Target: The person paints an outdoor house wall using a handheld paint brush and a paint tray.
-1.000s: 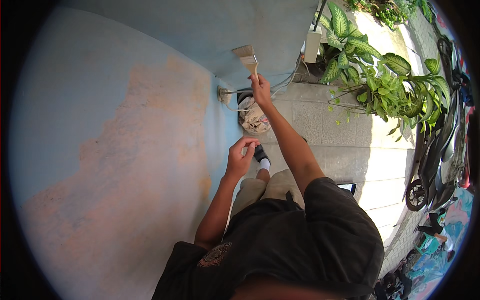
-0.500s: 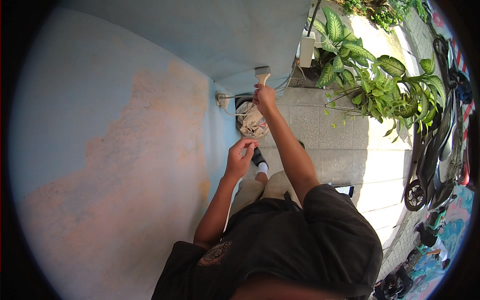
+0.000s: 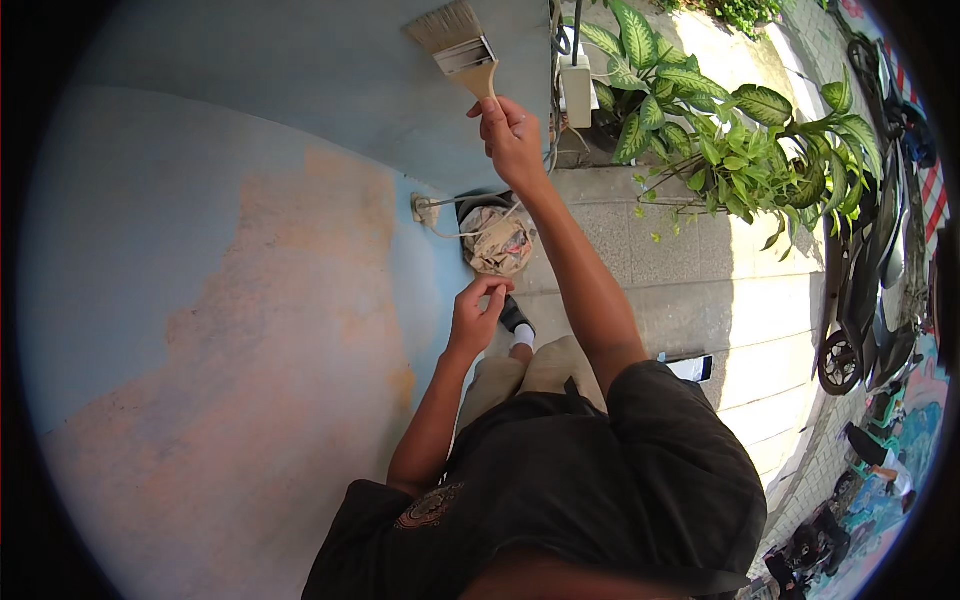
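My right hand (image 3: pixel 517 142) is closed round the pale wooden handle of a wide flat paintbrush (image 3: pixel 458 50), raised in front of me. Its metal band and grey-brown bristles tilt up and left over the blue-grey wall (image 3: pixel 300 60); whether the tips touch it I cannot tell. Lower down, my left hand (image 3: pixel 477 312) hangs near my waist with the fingers curled toward the thumb. Anything inside those fingers is hidden. Beside me on the left stands a pale blue wall with a large pinkish patch (image 3: pixel 290 290).
A crumpled beige bag (image 3: pixel 497 242) sits low in the corner, by an outlet box (image 3: pixel 425 210) with cables. Leafy plants (image 3: pixel 740 150), a white box (image 3: pixel 577 95) and a parked motorcycle (image 3: pixel 880 240) are on the right. A phone (image 3: pixel 690 368) shows by my hip. People sit farther off.
My right hand has lifted the paintbrush up and to the left, and its bristles now show fully spread. The left hand has stayed nearly still. The view has shifted slightly.
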